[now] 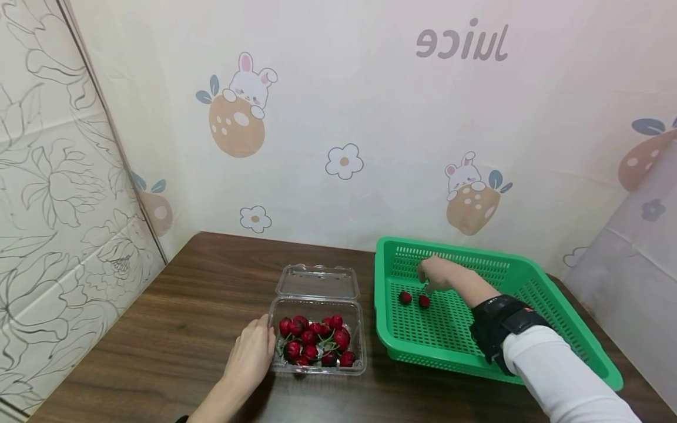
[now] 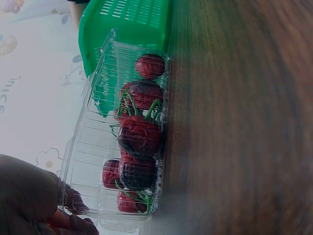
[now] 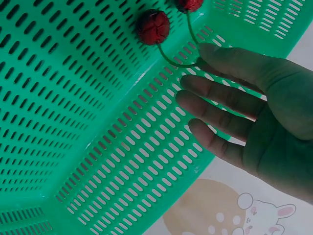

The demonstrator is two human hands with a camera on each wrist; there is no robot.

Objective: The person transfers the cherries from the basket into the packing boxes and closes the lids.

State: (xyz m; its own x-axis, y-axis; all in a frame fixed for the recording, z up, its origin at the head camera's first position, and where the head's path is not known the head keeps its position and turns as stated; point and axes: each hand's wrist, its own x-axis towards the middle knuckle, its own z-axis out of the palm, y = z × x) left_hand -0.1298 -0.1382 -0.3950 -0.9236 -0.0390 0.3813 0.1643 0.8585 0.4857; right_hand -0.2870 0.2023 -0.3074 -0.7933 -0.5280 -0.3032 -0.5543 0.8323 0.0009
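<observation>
My left hand (image 1: 250,351) grips the left side wall of a clear plastic clamshell box (image 1: 361,346), whose lid (image 1: 317,282) is folded back toward the wall. Inside lie several dark red cherries (image 2: 141,136) with green stems. Over in the green basket (image 1: 394,348), my right hand (image 1: 438,273) pinches the joined stems (image 3: 172,62) of a pair of cherries between thumb and index finger. One cherry (image 3: 153,27) hangs nearer the middle of the right wrist view, while the other (image 3: 190,4) is cut by the top edge. The remaining right fingers are spread and loosely bent.
The slatted green basket stands right of the box, close to the patterned wall covering (image 1: 344,200). Both rest on a dark wood table (image 1: 211,282). A black strap (image 1: 505,326) circles the right wrist, and the right forearm crosses the basket's near rim.
</observation>
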